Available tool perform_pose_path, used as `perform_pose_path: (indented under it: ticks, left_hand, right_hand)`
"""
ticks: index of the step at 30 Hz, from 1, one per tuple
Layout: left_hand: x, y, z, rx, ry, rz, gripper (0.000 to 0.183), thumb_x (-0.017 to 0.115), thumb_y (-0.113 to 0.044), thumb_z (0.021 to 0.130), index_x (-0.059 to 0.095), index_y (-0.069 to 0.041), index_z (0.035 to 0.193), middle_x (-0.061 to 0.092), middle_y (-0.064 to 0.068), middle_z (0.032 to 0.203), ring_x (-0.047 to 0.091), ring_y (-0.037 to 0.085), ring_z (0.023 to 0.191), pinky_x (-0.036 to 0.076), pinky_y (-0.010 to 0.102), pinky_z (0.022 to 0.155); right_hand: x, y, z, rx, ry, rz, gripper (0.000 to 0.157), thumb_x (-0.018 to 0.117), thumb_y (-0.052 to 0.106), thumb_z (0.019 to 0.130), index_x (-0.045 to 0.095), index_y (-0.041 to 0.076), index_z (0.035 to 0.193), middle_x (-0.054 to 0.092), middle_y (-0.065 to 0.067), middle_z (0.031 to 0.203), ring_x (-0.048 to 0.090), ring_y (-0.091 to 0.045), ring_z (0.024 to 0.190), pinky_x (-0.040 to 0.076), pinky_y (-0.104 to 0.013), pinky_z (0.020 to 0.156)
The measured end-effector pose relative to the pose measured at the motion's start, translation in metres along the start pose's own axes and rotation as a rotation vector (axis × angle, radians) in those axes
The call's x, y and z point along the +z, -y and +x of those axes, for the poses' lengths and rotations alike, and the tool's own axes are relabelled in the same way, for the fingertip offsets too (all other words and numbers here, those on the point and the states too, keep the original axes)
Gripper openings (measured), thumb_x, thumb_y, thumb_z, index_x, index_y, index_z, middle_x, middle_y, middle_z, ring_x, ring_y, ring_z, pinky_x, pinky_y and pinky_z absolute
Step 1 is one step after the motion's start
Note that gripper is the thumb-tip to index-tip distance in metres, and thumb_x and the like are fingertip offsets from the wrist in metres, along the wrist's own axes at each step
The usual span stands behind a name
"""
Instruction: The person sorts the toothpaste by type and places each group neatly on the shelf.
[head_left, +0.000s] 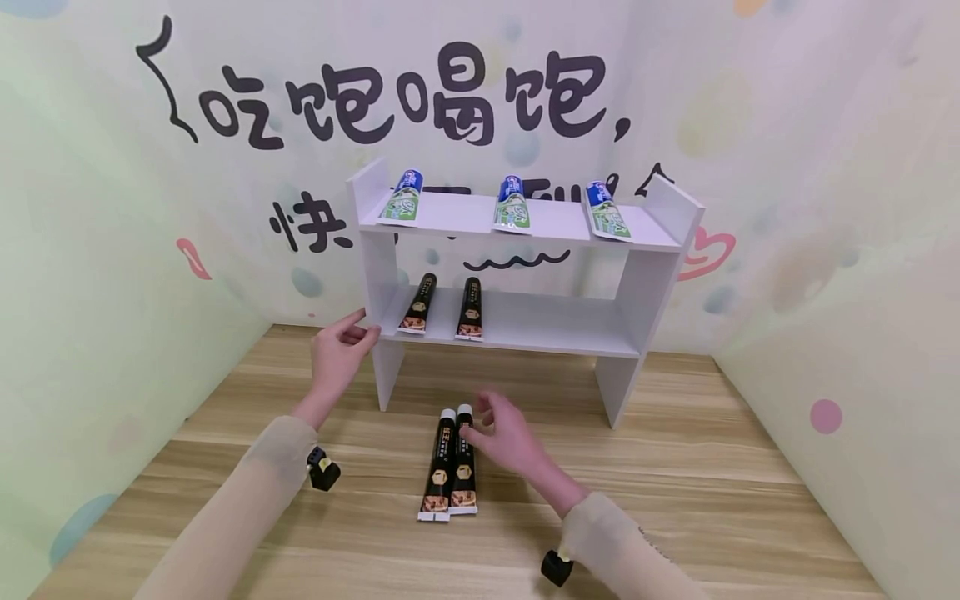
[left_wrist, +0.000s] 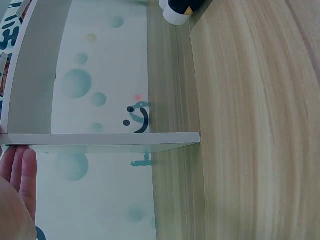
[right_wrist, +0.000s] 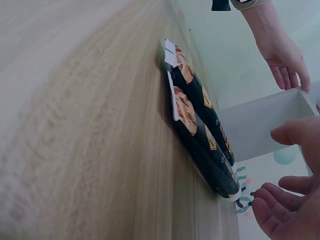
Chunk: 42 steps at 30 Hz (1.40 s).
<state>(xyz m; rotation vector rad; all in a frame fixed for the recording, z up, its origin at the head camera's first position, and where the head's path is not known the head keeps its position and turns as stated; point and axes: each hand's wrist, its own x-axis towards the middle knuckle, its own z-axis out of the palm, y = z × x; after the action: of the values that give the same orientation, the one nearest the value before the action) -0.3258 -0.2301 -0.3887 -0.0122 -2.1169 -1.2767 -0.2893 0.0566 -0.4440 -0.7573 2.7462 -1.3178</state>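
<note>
On the table, two black toothpaste tubes, a left one and a right one, lie side by side with white caps toward the shelf. Just right of them is my right hand, its thumb overlapping the right tube in the head view. The right wrist view shows that hand's thumb and fingers spread apart, holding nothing. My left hand touches the left side panel of a white two-tier shelf. Its fingers lie fairly straight along the panel's outer face, the thumb at the front edge.
On the shelf's middle board lie two more black tubes, one at the left and another beside it. Three blue-and-green tubes rest on the top board: left, middle and right. Printed walls enclose the wooden table.
</note>
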Motion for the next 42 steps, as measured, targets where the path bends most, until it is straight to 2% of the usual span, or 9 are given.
perform_pose_path:
  ticks: [9, 17, 23, 27, 32, 42]
  left_hand:
    - [0.000, 0.002, 0.000, 0.012, -0.006, 0.005, 0.039, 0.071, -0.012, 0.089, 0.066, 0.000, 0.126, 0.073, 0.027, 0.092, 0.052, -0.017, 0.060, 0.045, 0.002, 0.059]
    - [0.000, 0.002, 0.000, 0.013, -0.006, 0.010, 0.039, 0.072, -0.014, 0.089, 0.066, -0.001, 0.126, 0.074, 0.026, 0.092, 0.052, -0.016, 0.061, 0.045, 0.003, 0.059]
    - [0.001, 0.001, -0.001, 0.004, -0.006, 0.002, 0.040, 0.072, -0.015, 0.089, 0.066, -0.002, 0.126, 0.074, 0.026, 0.092, 0.054, -0.013, 0.063, 0.046, 0.004, 0.059]
    - [0.001, 0.001, 0.000, 0.005, -0.009, 0.000, 0.039, 0.072, -0.015, 0.089, 0.066, -0.002, 0.126, 0.074, 0.026, 0.093, 0.053, -0.013, 0.063, 0.046, 0.003, 0.059]
    - [0.000, 0.001, -0.001, 0.007, -0.007, 0.009, 0.040, 0.072, -0.016, 0.089, 0.066, -0.002, 0.126, 0.074, 0.025, 0.093, 0.054, -0.013, 0.063, 0.046, 0.004, 0.059]
    - [0.000, 0.001, -0.001, 0.006, -0.011, 0.014, 0.039, 0.072, -0.017, 0.090, 0.067, -0.002, 0.126, 0.074, 0.025, 0.092, 0.055, -0.011, 0.063, 0.046, 0.005, 0.059]
  right_hand:
    - [0.009, -0.003, -0.001, 0.050, 0.053, -0.059, 0.071, 0.078, 0.027, 0.084, 0.046, -0.006, 0.138, 0.060, -0.019, 0.123, 0.062, -0.029, 0.105, 0.057, -0.042, 0.088]
    - [0.018, -0.005, -0.002, 0.097, 0.090, -0.127, 0.082, 0.079, 0.030, 0.082, 0.040, -0.007, 0.144, 0.058, -0.024, 0.128, 0.060, -0.033, 0.110, 0.054, -0.050, 0.094]
    - [0.024, -0.007, -0.004, 0.089, 0.099, -0.182, 0.084, 0.080, 0.030, 0.080, 0.039, -0.006, 0.145, 0.057, -0.026, 0.129, 0.061, -0.035, 0.113, 0.054, -0.050, 0.095]
    - [0.024, -0.004, -0.004, 0.101, 0.099, -0.170, 0.087, 0.083, 0.028, 0.077, 0.039, -0.005, 0.145, 0.058, -0.025, 0.128, 0.060, -0.037, 0.113, 0.052, -0.051, 0.098]
    - [0.025, -0.002, -0.004, 0.127, 0.104, -0.140, 0.088, 0.085, 0.023, 0.074, 0.039, -0.003, 0.145, 0.060, -0.023, 0.124, 0.060, -0.034, 0.110, 0.054, -0.049, 0.095]
    - [0.016, -0.009, -0.004, 0.129, 0.160, -0.046, 0.085, 0.080, 0.003, 0.071, 0.040, -0.003, 0.146, 0.067, -0.020, 0.113, 0.065, -0.024, 0.092, 0.058, -0.034, 0.075]
